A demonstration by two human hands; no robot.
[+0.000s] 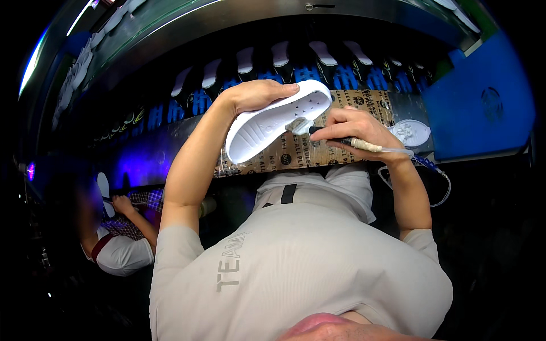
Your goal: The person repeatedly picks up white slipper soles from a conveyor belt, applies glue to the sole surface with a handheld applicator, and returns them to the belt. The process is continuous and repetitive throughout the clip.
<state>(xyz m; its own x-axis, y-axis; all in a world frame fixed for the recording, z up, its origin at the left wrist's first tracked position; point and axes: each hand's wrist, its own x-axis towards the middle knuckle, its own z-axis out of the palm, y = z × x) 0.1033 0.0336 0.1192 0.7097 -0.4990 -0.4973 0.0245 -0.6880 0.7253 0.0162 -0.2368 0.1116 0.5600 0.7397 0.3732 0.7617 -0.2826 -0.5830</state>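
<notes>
The left hand (259, 95) grasps a white, moulded, shoe-shaped sole (250, 136) by its upper edge, holding it tilted above a brown cardboard sheet with dark print (307, 152), its hollow inner face in view; the right hand (358, 128) is closed round a black-handled brush with a cream-wrapped rear end (341, 140), whose pale bristles overlap the sole's near edge, though whether they press on it cannot be told; a clear, thin, flexible tube (447, 184) runs from the brush and loops down at the right; just beyond the right wrist, partly hidden by it, lies a white, rounded, shallow piece (418, 134) with white lumps on it; a large blue panel (483, 108) closes off the right side; behind the cardboard stands a row of pale, sole-shaped pieces (280, 54) above bright blue fixtures (307, 74), beneath a grey metal beam (250, 20); at the left, a co-worker in a white shirt (128, 256) sits near another white sole (103, 193).
</notes>
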